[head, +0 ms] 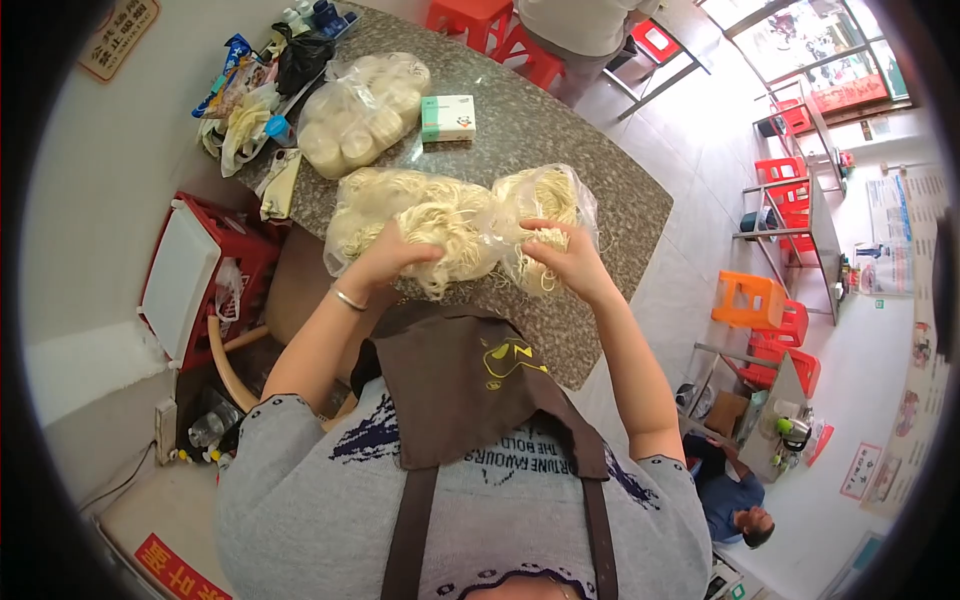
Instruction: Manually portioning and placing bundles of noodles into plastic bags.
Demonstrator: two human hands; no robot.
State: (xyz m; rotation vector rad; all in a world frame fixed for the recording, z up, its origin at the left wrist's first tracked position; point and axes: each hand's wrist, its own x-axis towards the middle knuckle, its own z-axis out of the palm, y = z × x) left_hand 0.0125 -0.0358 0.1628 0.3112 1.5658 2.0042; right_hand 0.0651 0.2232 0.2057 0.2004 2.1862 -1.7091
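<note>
Two clear plastic bags of pale yellow noodles lie side by side on the speckled stone table [622,225]. My left hand [401,255] rests at the near side of a loose bundle of noodles [446,232] on top of the larger bag [367,202], its thumb against the strands. My right hand [562,255] has a small clump of noodles [546,240] between thumb and fingers, over the smaller bag [577,195]. Some loose strands hang at the near edges of both bags.
Beyond the noodles are a bag of round pale pieces [360,120] and a small green-and-white box [448,120]. A phone [281,184] lies at the left edge near piled packets. One person [585,30] stands past the table; another person [727,491] is at lower right.
</note>
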